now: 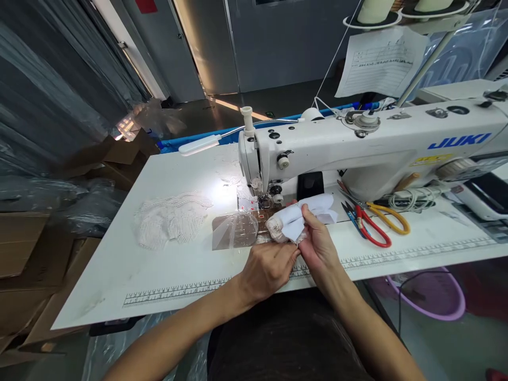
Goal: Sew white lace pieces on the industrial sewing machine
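A bundle of white fabric [293,214] with a gathered, lacy beige edge is held in front of the sewing machine [317,148]. My right hand [319,241] grips its right side, thumb on top of the cloth. My left hand [272,264] is closed, its fingertips pinching the lower edge close to my right fingers. Just behind the bundle are the machine's needle and presser foot [266,201]. The exact spot under my left fingertips is partly hidden by the hand.
Pale lace pieces [174,219] lie on the white table [107,270] to the left. Red-handled scissors [371,227] and yellow-handled scissors [391,214] rest at the right. A printed ruler strip [178,291] runs along the front edge. Below stands a purple basin [452,304]; cardboard boxes [24,238] are at left.
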Action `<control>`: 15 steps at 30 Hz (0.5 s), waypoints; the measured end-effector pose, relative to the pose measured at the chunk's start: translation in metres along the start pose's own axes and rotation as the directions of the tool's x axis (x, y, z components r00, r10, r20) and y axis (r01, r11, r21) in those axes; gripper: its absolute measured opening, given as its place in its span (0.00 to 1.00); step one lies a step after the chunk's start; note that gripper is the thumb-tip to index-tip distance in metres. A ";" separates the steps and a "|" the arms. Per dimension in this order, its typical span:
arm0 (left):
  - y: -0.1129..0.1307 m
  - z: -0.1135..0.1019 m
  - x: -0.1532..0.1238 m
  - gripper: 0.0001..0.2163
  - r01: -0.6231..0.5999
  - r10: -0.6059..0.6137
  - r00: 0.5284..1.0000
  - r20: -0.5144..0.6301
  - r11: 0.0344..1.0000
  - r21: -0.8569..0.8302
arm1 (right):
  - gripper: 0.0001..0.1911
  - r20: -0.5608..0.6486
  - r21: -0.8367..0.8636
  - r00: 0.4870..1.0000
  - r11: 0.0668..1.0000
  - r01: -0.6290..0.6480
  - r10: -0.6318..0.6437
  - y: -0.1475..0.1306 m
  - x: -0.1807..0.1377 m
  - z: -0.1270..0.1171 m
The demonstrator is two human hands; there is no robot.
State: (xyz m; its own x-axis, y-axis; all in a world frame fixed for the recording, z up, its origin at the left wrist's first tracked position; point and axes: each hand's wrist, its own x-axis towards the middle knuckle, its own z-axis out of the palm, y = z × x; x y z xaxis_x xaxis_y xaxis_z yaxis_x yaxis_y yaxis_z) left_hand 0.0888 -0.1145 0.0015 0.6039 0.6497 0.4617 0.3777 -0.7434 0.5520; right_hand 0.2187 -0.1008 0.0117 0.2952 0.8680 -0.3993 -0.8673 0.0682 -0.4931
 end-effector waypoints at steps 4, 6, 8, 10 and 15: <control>-0.003 -0.010 0.012 0.08 0.573 -0.516 0.786 0.341 0.402 -0.714 | 0.14 0.126 -0.063 0.975 0.982 -0.178 0.184 -0.005 -0.006 -0.004; -0.004 -0.017 0.018 0.10 0.609 -0.591 0.632 0.501 -0.021 -0.793 | 0.16 0.204 -0.093 0.951 0.971 -0.219 0.233 -0.009 -0.010 -0.008; -0.003 -0.022 0.020 0.11 0.570 -0.620 0.577 0.531 -0.160 -0.806 | 0.17 0.260 -0.144 0.931 0.964 -0.225 0.257 -0.013 -0.012 -0.012; -0.003 -0.026 0.020 0.11 0.533 -0.639 0.641 0.425 -0.028 -0.846 | 0.18 0.298 -0.232 0.912 0.948 -0.217 0.282 -0.015 -0.012 -0.015; -0.009 -0.029 0.019 0.10 0.314 -0.442 0.894 -0.070 0.731 -0.605 | 0.19 0.278 -0.385 0.939 0.919 -0.085 0.204 -0.011 -0.009 -0.017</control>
State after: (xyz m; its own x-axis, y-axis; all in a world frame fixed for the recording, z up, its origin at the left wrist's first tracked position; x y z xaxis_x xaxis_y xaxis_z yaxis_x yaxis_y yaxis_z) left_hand 0.0765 -0.0906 0.0260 0.3242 0.9207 0.2174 0.0412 -0.2433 0.9691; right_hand 0.2324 -0.1179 0.0083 -0.0111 0.9655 -0.2603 -0.6677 -0.2010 -0.7168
